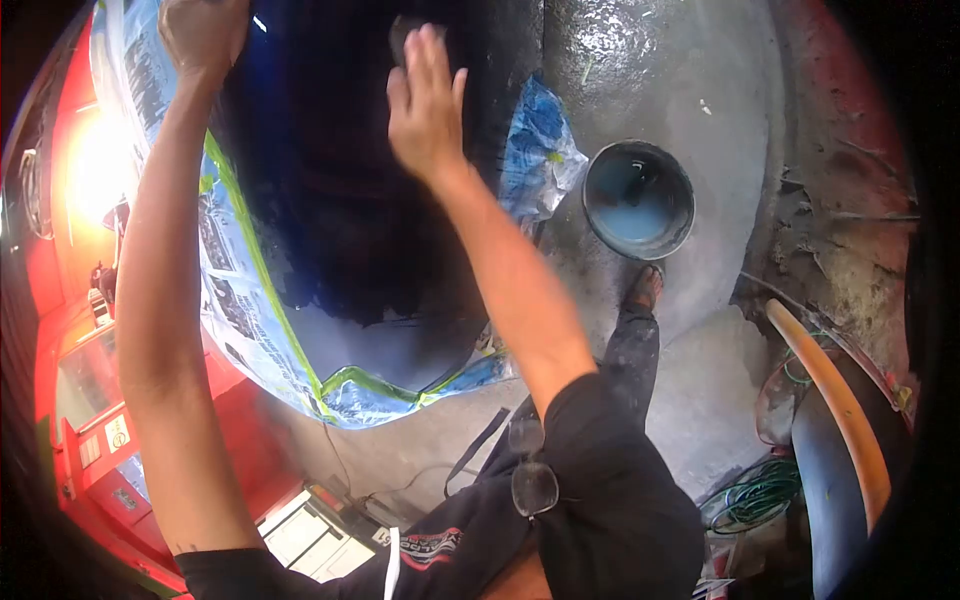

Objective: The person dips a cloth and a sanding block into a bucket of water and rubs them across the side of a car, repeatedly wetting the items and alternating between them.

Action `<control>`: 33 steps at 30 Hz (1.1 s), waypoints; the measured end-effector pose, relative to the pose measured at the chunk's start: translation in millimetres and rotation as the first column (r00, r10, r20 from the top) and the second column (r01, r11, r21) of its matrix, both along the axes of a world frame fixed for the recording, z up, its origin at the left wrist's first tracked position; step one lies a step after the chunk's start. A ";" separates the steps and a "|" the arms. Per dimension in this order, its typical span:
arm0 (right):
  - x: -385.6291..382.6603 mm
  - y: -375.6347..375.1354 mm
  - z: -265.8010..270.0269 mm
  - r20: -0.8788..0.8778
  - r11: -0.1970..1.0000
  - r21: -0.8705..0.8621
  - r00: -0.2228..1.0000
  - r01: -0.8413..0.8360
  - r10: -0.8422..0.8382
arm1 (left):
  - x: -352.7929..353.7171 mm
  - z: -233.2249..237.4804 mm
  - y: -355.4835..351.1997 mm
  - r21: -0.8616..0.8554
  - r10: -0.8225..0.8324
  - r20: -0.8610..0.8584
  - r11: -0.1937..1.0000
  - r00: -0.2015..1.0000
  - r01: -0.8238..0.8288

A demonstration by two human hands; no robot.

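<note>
A dark, glossy car panel [330, 200] spreads below me, wet-looking and cloudy near its front edge. My right hand [428, 115] lies over it with fingers stretched forward. Under those fingertips is a small dark grey piece of sandpaper [402, 30], pressed against the panel and partly hidden. At the upper left, my left hand [203, 35] is by the panel's masked edge; its fingers run out of view, so what they touch cannot be made out. Printed plastic masking film [225, 290] with green tape [262, 275] borders the panel.
A black bucket [690, 205] of cloudy water stands on the wet concrete floor [680, 60], right of the panel, near my foot [648, 287]. A red cabinet [100, 440] is at left. At lower right are a coiled green hose [755, 495] and a curved orange piece [835, 400].
</note>
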State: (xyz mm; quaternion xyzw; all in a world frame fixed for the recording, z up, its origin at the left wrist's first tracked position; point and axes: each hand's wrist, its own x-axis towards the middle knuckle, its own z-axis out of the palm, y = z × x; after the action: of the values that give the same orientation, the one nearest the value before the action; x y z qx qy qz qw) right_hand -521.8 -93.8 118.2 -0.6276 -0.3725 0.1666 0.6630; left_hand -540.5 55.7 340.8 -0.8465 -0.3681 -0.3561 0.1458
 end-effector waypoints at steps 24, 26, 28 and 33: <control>-65.3 -81.2 -35.9 -0.105 0.994 -0.097 0.992 0.057 -0.067 | -14.8 2.1 41.3 0.144 -0.043 -0.148 0.987 0.988 0.064; -2.2 -7.4 -23.2 -0.157 0.987 -0.098 0.978 0.124 -0.138 | -18.7 0.8 48.1 0.101 -0.040 -0.112 0.994 0.993 0.051; 13.8 17.4 -28.1 -0.196 0.989 -0.076 0.971 0.126 -0.139 | -16.8 2.8 42.3 0.102 -0.042 -0.119 0.993 0.992 0.054; -78.1 -106.1 -58.2 -0.165 0.994 -0.099 0.986 -0.036 0.020 | -13.6 0.6 35.4 0.095 0.009 -0.107 0.995 0.994 0.001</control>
State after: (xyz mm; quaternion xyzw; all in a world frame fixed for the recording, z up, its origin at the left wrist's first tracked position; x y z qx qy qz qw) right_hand -599.9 -199.9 60.0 -0.6396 -0.3168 0.2455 0.6560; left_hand -554.2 91.1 341.4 -0.8557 -0.3442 -0.3270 0.2060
